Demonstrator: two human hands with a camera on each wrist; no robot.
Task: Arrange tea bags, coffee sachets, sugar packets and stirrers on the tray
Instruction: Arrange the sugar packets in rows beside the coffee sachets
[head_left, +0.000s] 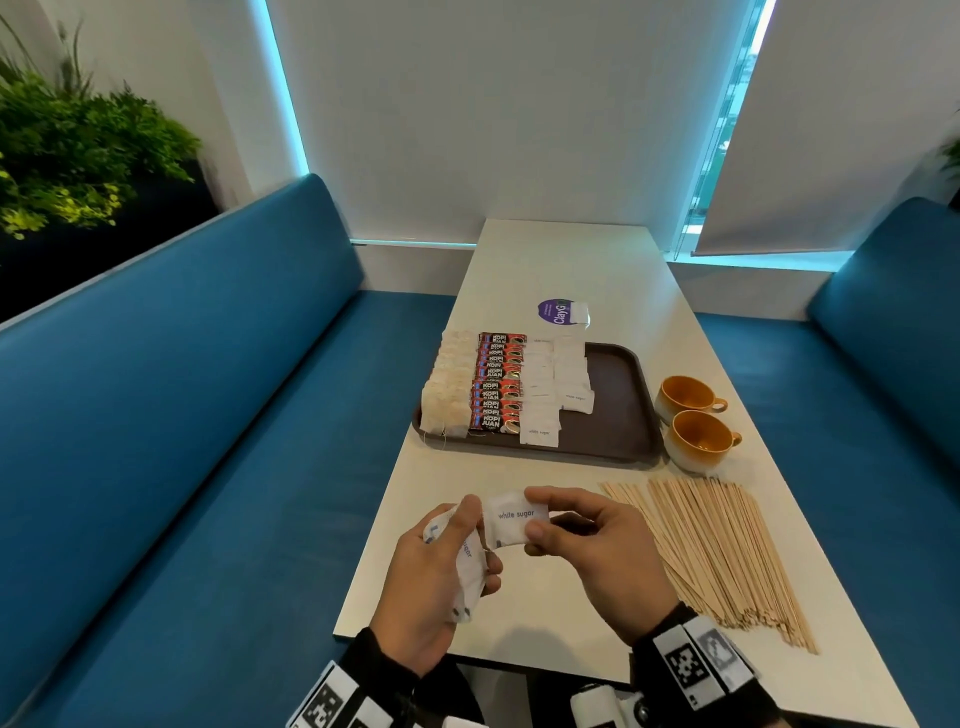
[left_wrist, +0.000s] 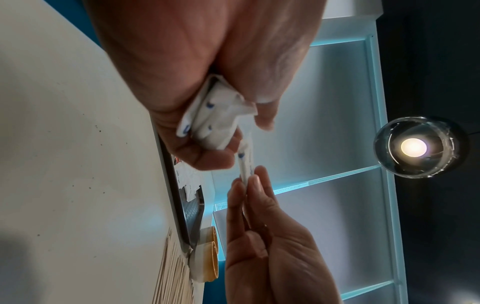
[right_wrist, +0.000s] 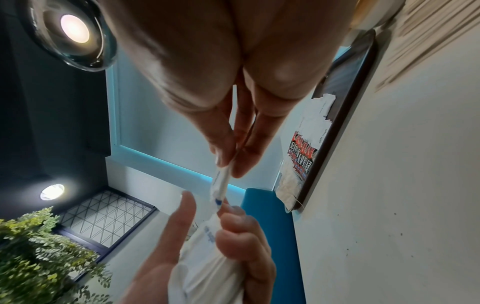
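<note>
The tray lies mid-table. On it, left to right: tea bags, coffee sachets, two rows of sugar packets. Two cups stand just right of the tray. Stirrers lie before the cups. A sticker lies behind the tray, apparently partly under one packet.
</note>
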